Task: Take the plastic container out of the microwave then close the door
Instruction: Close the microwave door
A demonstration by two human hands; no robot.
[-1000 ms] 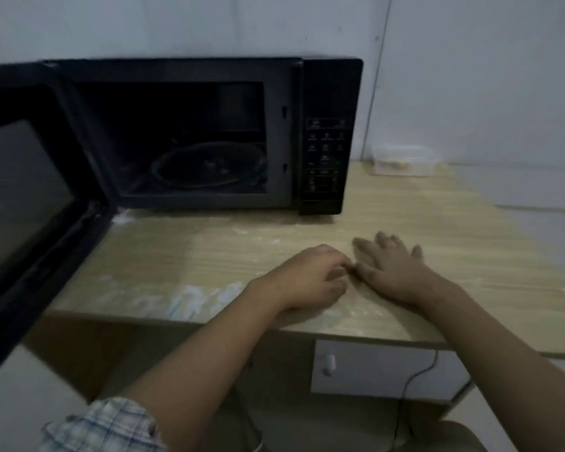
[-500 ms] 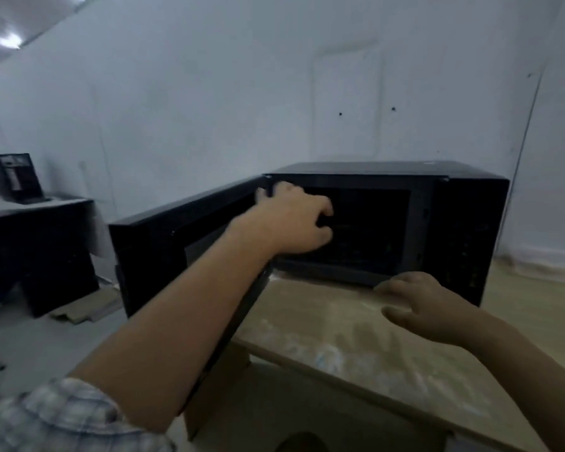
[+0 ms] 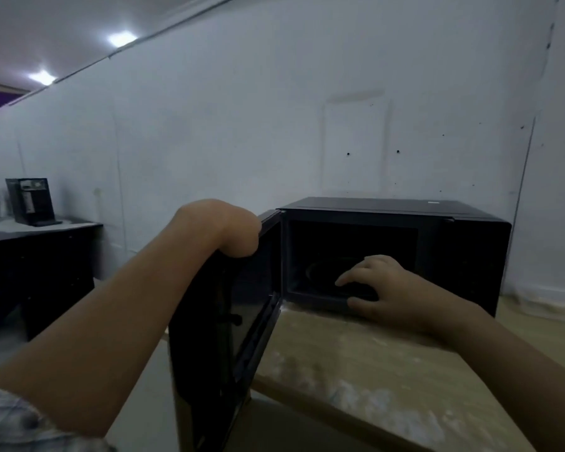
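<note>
A black microwave [image 3: 470, 249] stands on a wooden table [image 3: 388, 380] against the white wall. Its door [image 3: 242, 308] hangs partly open, swung out toward me. My left hand [image 3: 229, 230] is curled over the door's top edge, gripping it. My right hand [image 3: 375, 288] hovers with spread fingers in front of the open cavity, just above the table, holding nothing. A dark turntable [image 3: 323, 274] shows dimly inside the cavity. The plastic container is out of view.
White streaks mark the table's top near its front edge. At the far left stands a dark desk [image 3: 46, 265] with a black machine [image 3: 30, 200] on it. The white wall runs close behind the microwave.
My view has lifted and turned left. My left hand went from the table to the door's top edge, and the door has swung partway inward. My right hand rose toward the cavity.
</note>
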